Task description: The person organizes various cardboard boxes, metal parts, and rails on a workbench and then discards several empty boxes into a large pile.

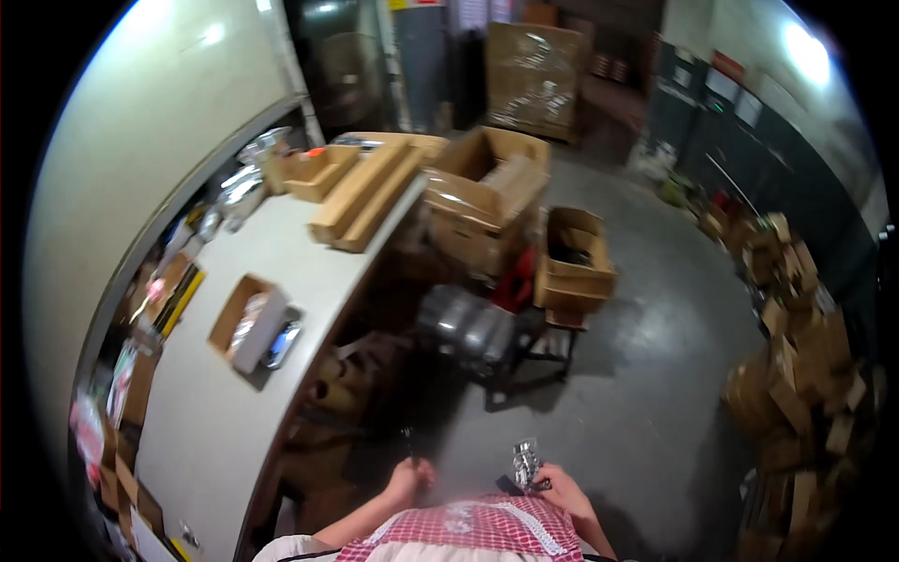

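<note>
At the bottom middle, close to my body, my left hand (412, 479) is closed around a thin dark stick-like object (408, 444) that points upward; its kind is too small to make out. My right hand (562, 489) grips a small clear plastic packet (525, 461) with shiny silvery contents. Something dark and flat shows just under that packet, partly hidden by the fingers. Both hands are held in front of a red checked apron (440, 525), apart from each other and off the table (201, 393).
On the table lie an open small carton (245, 323), a blue packet (282, 344) and long cardboard boxes (361, 201). Ahead stand a large carton (468, 229), a carton on a stool (576, 281) and dark wrapped bundles (464, 323). Cardboard (796, 375) is heaped at the right.
</note>
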Available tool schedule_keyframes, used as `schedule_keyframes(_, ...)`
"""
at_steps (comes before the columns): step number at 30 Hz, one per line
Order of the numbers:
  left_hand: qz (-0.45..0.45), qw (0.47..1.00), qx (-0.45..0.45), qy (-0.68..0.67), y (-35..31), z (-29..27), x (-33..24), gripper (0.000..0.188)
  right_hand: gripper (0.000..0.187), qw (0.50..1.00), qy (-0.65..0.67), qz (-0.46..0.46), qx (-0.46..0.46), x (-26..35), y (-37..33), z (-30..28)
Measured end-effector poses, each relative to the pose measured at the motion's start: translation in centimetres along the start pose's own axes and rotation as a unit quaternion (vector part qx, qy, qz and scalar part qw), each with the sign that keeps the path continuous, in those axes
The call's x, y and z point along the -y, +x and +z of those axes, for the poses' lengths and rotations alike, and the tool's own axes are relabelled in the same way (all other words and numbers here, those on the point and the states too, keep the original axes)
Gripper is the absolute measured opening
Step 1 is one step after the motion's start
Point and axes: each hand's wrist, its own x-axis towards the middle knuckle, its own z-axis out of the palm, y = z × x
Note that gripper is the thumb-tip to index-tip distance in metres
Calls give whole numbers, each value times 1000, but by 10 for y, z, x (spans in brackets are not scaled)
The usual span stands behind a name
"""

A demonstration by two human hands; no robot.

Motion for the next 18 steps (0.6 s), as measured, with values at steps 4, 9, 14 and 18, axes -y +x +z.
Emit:
schedule_keyframes(4, -36, 998, 40, -26, 40, 111, -31, 12, 12, 993, 39, 95, -58, -13, -30, -111)
schedule_keyframes(9, -30, 995, 99, 3, 83, 258, -75, 12, 12, 971, 115, 157, -141, -71, -17, -241)
schedule_keyframes(14, -54, 978, 160, 124, 141, 362, -117, 9, 26, 863, 349, 283, -232, 15, 92, -358)
schedule_keyframes(18, -87, 963, 232, 102, 203, 467, -165, 8, 29, 875, 308, 304, -217, 41, 151, -460)
